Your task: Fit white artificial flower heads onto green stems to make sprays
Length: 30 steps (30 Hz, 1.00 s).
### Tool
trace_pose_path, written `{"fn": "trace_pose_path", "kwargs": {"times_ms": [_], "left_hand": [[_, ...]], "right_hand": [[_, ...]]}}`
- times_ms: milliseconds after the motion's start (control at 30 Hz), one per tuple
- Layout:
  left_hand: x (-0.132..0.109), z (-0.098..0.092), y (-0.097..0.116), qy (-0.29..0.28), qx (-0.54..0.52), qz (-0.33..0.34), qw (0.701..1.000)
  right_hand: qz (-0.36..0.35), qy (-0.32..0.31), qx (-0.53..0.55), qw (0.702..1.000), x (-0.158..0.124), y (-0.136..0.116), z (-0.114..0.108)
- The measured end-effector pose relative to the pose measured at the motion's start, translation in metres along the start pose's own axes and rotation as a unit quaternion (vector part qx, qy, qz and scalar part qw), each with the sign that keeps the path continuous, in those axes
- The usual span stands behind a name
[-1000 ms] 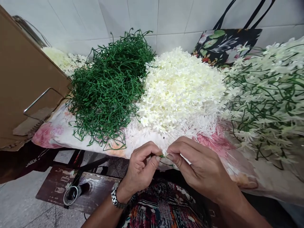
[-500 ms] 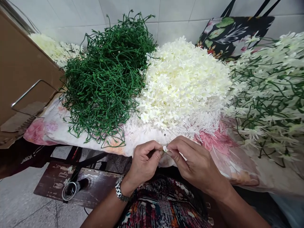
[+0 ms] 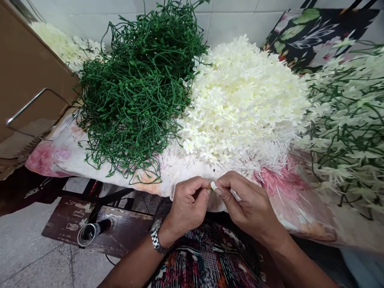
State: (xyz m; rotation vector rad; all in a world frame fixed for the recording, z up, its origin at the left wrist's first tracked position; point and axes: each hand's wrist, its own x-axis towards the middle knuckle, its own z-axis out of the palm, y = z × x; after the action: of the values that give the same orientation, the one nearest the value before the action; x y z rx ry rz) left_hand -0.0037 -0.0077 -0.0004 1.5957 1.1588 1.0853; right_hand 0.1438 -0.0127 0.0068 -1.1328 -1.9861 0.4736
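Left hand [image 3: 190, 203] and right hand [image 3: 250, 203] are pinching a white artificial flower [image 3: 213, 185], blossom heap [image 3: 241, 104] lying at one o'clock; pressing lightly should be avoiding creases.

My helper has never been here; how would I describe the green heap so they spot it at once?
Find the flowered cloth before the tiled wall. On it, between the brown cardboard and the big heap of white flowers, sits the green heap. It is a tangle of thin stems, nearly all green, while the far-right pile mixes green and white.
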Motion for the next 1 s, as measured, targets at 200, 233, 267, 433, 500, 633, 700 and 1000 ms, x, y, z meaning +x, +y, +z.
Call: {"fn": "trace_pose_path", "kwargs": {"times_ms": [200, 233, 267, 433, 500, 633, 700, 1000], "left_hand": [[-0.001, 0.001, -0.002, 0.003, -0.004, -0.027, 1.000], [-0.001, 0.001, -0.003, 0.004, -0.004, -0.030, 1.000], [-0.001, 0.001, -0.003, 0.005, -0.006, -0.032, 0.999], [0.000, -0.002, -0.003, -0.023, -0.053, -0.056, 0.997], [0.001, -0.004, -0.003, -0.029, -0.083, -0.070, 0.994], [0.000, -0.006, -0.002, -0.026, -0.118, -0.098, 0.988], [0.000, -0.006, -0.001, -0.024, -0.123, -0.108, 0.986], [-0.002, -0.005, -0.003, -0.030, -0.057, -0.051, 0.997]], "right_hand": [[-0.003, 0.010, -0.002, 1.000, 0.002, -0.001, 0.004], [-0.005, 0.010, -0.003, 1.000, 0.002, -0.001, 0.005], [-0.007, 0.011, -0.003, 1.000, 0.003, 0.000, 0.005], [-0.004, 0.005, 0.009, 1.000, 0.003, 0.001, 0.000], [-0.002, -0.001, 0.012, 1.000, 0.002, 0.001, -0.003], [0.008, -0.013, 0.004, 1.000, -0.002, 0.000, -0.010], [0.006, -0.012, 0.007, 1.000, -0.002, -0.001, -0.014], [-0.053, -0.002, 0.003, 0.999, 0.003, -0.003, -0.014]]}}
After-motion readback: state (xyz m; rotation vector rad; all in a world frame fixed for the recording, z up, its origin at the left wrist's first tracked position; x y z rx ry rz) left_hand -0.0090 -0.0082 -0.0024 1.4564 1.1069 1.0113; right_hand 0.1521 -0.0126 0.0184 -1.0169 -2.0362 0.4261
